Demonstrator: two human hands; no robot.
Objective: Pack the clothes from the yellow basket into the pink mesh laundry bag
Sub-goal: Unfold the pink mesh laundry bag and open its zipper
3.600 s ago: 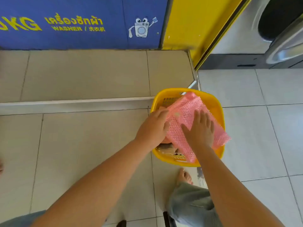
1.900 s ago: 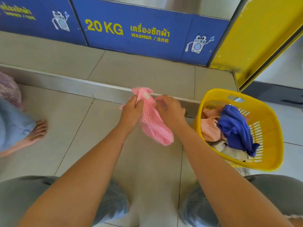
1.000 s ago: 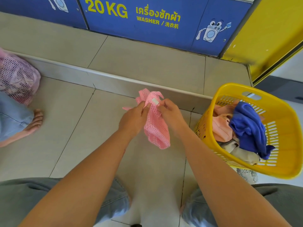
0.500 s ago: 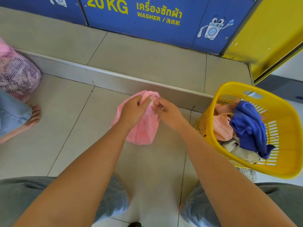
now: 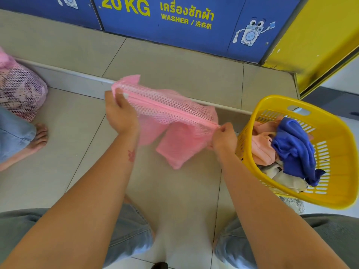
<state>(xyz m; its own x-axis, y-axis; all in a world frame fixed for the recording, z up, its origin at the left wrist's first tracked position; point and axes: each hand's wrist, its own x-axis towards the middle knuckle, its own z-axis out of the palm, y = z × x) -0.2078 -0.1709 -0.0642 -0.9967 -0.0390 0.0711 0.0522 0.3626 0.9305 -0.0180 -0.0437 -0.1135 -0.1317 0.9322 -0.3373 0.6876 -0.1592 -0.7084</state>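
Observation:
I hold the pink mesh laundry bag [image 5: 171, 121] stretched out above the tiled floor. My left hand [image 5: 120, 113] grips its left end. My right hand [image 5: 223, 137] pinches the right end of its zipper edge. The bag's body hangs folded below the zipper line. To the right stands the yellow basket [image 5: 334, 144], tilted, holding a blue garment [image 5: 293, 148], a peach garment [image 5: 262, 146] and a whitish one [image 5: 281, 173].
A second pink mesh bag [image 5: 19, 94], filled, sits at the far left beside another person's knee and bare foot [image 5: 37, 138]. A low tiled step [image 5: 77, 80] runs across ahead, with blue washer panels [image 5: 174, 22] behind it. My knees are at the bottom.
My hands have moved apart, pulling the bunched bag out flat along its zipper edge; my right hand has slid right toward the basket.

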